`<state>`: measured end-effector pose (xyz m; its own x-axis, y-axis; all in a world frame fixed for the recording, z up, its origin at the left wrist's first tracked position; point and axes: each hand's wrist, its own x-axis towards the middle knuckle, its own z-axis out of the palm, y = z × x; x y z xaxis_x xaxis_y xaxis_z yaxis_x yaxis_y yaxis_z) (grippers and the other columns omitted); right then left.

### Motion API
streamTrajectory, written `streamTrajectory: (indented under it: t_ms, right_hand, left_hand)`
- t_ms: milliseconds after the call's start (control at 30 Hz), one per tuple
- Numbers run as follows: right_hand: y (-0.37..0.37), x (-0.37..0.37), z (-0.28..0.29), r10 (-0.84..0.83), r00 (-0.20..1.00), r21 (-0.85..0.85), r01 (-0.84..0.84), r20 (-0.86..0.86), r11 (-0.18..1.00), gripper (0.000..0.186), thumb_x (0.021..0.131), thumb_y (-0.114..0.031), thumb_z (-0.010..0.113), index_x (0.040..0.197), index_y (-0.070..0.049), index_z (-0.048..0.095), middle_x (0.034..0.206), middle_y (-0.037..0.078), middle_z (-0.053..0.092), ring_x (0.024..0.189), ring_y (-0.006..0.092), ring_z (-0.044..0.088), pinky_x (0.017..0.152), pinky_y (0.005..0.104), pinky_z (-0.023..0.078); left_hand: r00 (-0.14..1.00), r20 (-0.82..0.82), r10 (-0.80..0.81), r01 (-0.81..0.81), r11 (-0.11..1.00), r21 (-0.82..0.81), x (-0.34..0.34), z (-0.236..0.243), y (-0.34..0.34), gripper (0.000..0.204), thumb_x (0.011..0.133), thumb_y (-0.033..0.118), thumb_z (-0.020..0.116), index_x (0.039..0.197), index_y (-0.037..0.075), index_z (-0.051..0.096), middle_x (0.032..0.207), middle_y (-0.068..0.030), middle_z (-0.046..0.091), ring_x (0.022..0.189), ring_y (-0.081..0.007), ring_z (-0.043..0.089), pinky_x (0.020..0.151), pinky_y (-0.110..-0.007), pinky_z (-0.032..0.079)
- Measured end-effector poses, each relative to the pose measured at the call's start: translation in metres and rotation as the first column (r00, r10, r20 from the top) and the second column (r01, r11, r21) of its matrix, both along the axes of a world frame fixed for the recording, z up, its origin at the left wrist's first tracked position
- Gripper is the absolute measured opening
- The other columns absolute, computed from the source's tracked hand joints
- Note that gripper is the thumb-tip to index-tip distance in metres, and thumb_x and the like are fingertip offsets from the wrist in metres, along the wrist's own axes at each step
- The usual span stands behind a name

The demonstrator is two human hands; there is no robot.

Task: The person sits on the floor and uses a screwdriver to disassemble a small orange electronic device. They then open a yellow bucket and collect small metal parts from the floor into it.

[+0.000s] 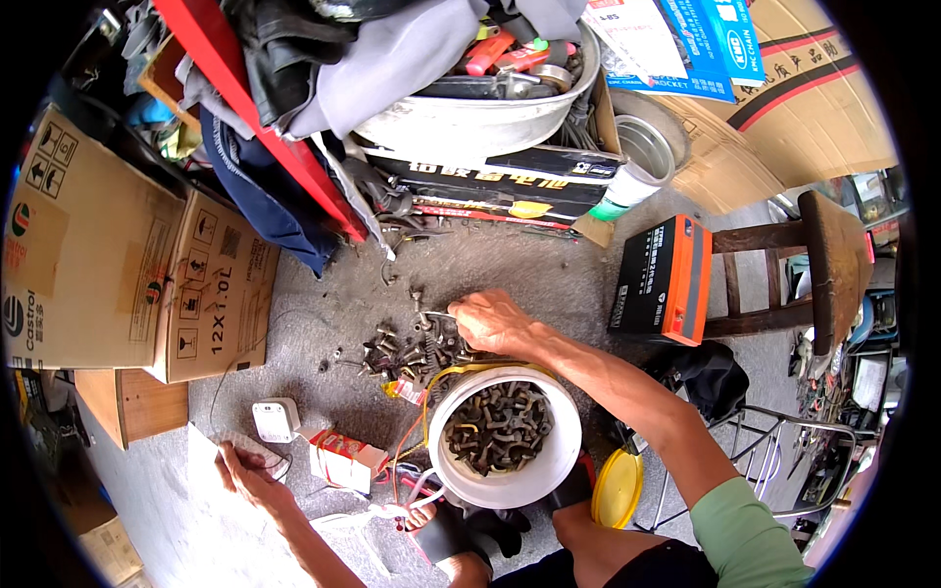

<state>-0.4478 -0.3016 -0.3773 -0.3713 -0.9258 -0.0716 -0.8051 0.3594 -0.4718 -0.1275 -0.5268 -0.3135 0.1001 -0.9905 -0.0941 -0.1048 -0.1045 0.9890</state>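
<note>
My right hand point(490, 321) is closed, knuckles up, at the edge of a loose pile of bolts and small metal parts point(420, 351) on the floor. Its fingertips are hidden, so what they grip cannot be made out. Just below my right forearm stands a round white bucket point(567, 431) holding many dark bolts point(498, 427). Off to the left, my left hand point(250, 478) has curled fingers against a pale flat piece point(272, 461); glare blurs what it grips. A small white box-shaped device point(275, 419) lies just above that hand.
Between my left hand and the bucket sits a red-and-white carton point(345, 461). A yellow lid point(618, 488) leans right of the bucket. An orange-and-black box point(663, 280) stands beside a wooden stool point(828, 269). Cardboard boxes point(221, 284) line the left; a loaded white basin point(480, 122) is at the back.
</note>
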Motion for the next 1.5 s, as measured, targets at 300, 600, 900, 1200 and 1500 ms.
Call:
streamTrajectory:
  t_ms: [300,600,900,1200,1500]
  right_hand:
    - [0.057,-0.034,0.014,-0.401,0.915,0.118,0.395,0.031,0.911,0.016,0.082,-0.016,0.057,0.086,-0.001,0.063,0.059,0.013,0.058,0.055,0.0244,0.059,0.055,0.0390,0.049]
    - [0.091,-0.022,0.059,-0.603,0.781,0.107,0.593,0.161,0.798,0.049,0.085,-0.036,0.062,0.108,0.006,0.059,0.106,0.023,0.061,0.094,0.0322,0.063,0.078,0.0397,0.052]
    - [0.052,0.028,0.074,-0.241,0.568,0.184,0.156,0.787,0.970,0.042,0.089,-0.043,0.058,0.087,-0.003,0.070,0.069,0.002,0.063,0.067,0.0092,0.054,0.062,0.0268,0.043]
    - [0.084,0.076,0.059,-0.049,0.587,0.047,0.019,0.808,0.999,0.033,0.086,-0.034,0.061,0.093,-0.003,0.069,0.071,0.011,0.066,0.063,0.0165,0.060,0.061,0.0316,0.046]
    - [0.061,0.083,0.034,-0.210,0.820,-0.087,0.300,0.532,0.950,0.024,0.087,-0.023,0.060,0.076,-0.002,0.063,0.053,0.011,0.054,0.045,0.0160,0.052,0.044,0.0332,0.043]
  left_hand:
    - [0.970,0.013,0.245,-0.245,0.968,0.052,0.060,-0.047,0.003,0.024,0.088,0.031,0.058,0.083,0.009,0.051,0.067,0.0022,0.046,0.053,-0.0064,0.039,0.049,-0.020,0.032]
    - [0.518,0.812,0.268,0.290,0.838,-0.462,0.015,-0.025,0.015,0.050,0.081,0.016,0.061,0.127,0.005,0.047,0.131,-0.0219,0.040,0.120,-0.0379,0.041,0.099,-0.051,0.035]
    - [0.418,0.566,-0.711,0.858,0.514,0.012,-0.111,-0.044,0.112,0.010,0.078,0.010,0.068,0.085,0.003,0.067,0.076,-0.0126,0.066,0.067,-0.0231,0.065,0.061,-0.032,0.050]
    - [0.203,0.706,-0.678,0.863,0.465,0.199,-0.130,-0.068,0.139,0.026,0.075,0.028,0.068,0.080,0.005,0.056,0.075,-0.0125,0.064,0.072,-0.0352,0.063,0.063,-0.046,0.048]
    - [0.713,0.289,-0.639,0.648,0.758,0.075,-0.072,-0.067,0.117,0.012,0.076,0.010,0.067,0.080,0.000,0.063,0.062,-0.0053,0.064,0.055,-0.0077,0.056,0.053,-0.024,0.047]
